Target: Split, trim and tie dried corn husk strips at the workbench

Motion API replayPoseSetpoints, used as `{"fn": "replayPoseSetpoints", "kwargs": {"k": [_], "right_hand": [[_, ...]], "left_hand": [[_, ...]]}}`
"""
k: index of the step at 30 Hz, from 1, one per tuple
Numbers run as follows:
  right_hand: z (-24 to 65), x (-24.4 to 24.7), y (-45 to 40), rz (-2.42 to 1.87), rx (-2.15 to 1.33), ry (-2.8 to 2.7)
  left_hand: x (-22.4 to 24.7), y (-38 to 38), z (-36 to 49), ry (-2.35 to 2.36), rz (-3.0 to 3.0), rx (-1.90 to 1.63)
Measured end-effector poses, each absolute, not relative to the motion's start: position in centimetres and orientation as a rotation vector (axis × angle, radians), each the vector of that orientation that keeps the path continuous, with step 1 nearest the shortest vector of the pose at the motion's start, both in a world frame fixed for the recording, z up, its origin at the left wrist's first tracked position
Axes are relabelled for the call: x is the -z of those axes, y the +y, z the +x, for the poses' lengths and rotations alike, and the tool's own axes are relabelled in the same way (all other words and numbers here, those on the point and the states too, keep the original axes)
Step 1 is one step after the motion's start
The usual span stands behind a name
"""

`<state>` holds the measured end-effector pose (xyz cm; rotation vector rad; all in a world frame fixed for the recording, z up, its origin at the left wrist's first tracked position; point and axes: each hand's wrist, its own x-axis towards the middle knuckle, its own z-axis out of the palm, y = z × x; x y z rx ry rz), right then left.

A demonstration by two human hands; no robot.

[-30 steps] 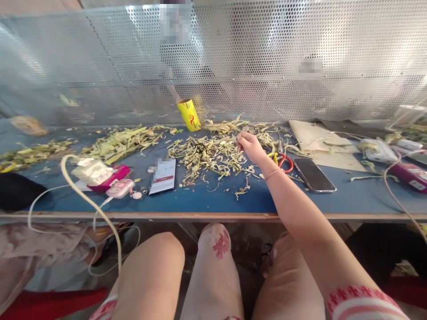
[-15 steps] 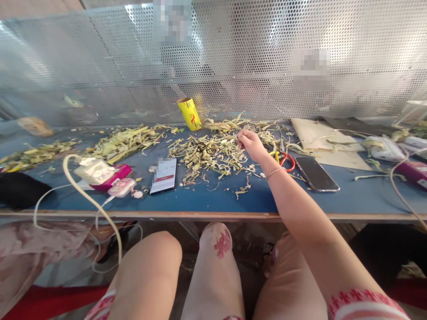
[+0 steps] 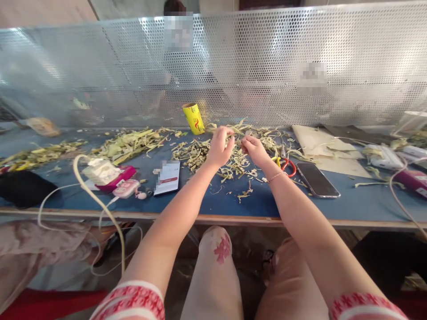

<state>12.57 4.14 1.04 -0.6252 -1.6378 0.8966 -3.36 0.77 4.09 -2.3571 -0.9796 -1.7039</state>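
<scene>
My left hand (image 3: 220,146) hovers over a pile of dried, pale green leaf strips (image 3: 191,155). Its fingers curve forward, with the thumb apart from them. Close on its right, my right hand (image 3: 254,150) is closed in a pinch above the same pile; whatever lies between its fingertips is too small to make out. A pale strip shows just behind and between the two hands. Scissors with red and yellow handles (image 3: 289,168) lie right beside my right wrist.
A yellow tube (image 3: 193,119) stands tilted against the perforated metal screen (image 3: 267,49). Phones lie left (image 3: 167,178) and right (image 3: 318,180) on the blue table (image 3: 227,202). More leaf strips (image 3: 130,144), a cabled pink-and-white device (image 3: 108,173) and paper sheets (image 3: 316,140) lie around.
My left hand has come into view from below and reached over the pile beside my right hand. My right hand stays pinched above the pile. The view has tilted slightly upward.
</scene>
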Motion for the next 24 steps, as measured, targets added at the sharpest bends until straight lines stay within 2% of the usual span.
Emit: {"fn": "replayPoseSetpoints", "kwargs": {"k": [5, 14, 19, 24], "right_hand": [[12.6, -1.0, 3.8, -0.679, -0.854, -1.686], [12.9, -1.4, 3.3, -0.784, -0.776, -1.785], [12.9, -1.6, 3.0, -0.845, -0.704, -1.839], [12.8, -1.7, 2.7, -0.880, -0.650, -1.884]], "left_hand": [[-1.7, 1.1, -2.2, -1.371, -2.704, 1.574], [-1.3, 1.3, -2.1, -1.553, -2.962, 2.121], [-0.8, 2.1, -2.3, -1.574, -2.937, 2.388], [-0.9, 2.1, -2.1, -1.722, -2.868, 2.800]]}}
